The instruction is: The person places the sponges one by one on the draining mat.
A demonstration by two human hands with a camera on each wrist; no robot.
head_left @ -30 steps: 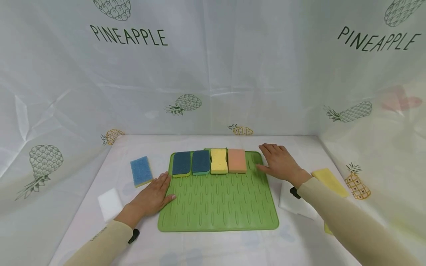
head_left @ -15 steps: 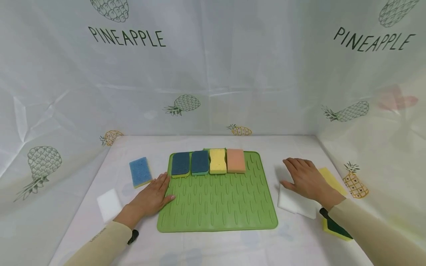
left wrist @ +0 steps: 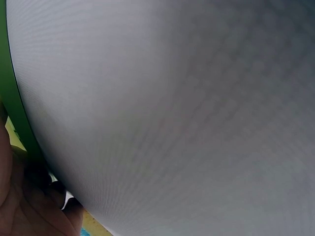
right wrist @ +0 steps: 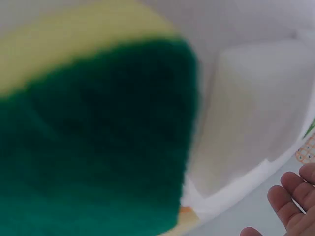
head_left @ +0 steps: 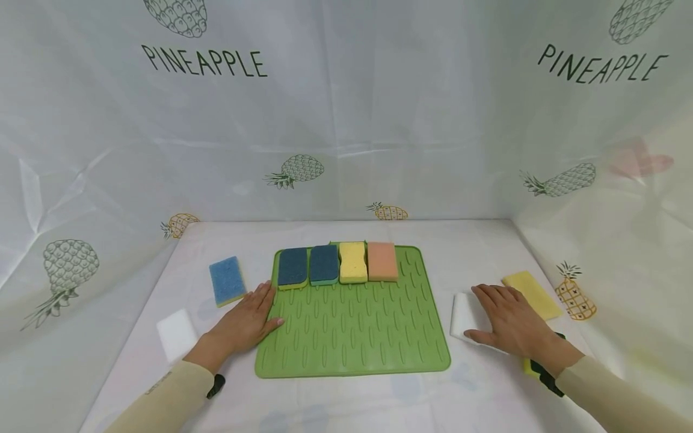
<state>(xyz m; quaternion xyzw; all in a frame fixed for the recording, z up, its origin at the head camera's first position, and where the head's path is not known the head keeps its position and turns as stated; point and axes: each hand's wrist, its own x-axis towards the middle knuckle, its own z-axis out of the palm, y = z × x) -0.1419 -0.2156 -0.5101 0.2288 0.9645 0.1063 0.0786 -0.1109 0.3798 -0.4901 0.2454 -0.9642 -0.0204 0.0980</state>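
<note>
A green ridged mat [head_left: 352,331] lies on the table with a row of sponges along its far edge: two navy-topped sponges [head_left: 293,266], a yellow sponge [head_left: 354,262] and an orange sponge [head_left: 382,262]. My left hand [head_left: 243,322] rests flat on the mat's left edge, fingers extended. Over at the right, my right hand [head_left: 511,322] is above a white sponge block [head_left: 465,316], partly covering it. The right wrist view shows that white block [right wrist: 246,108] beyond a green-and-yellow scouring sponge [right wrist: 108,132]; my right fingers look extended and hold nothing.
A blue sponge [head_left: 227,281] and another white block [head_left: 177,335] lie left of the mat. Beyond my right hand lies a flat yellow piece [head_left: 533,294]. White pineapple-print sheeting [head_left: 346,120] stands at the back and sides.
My right hand has moved from the mat's far right corner rightward and nearer, down over the white block. My left hand keeps its place on the mat edge.
</note>
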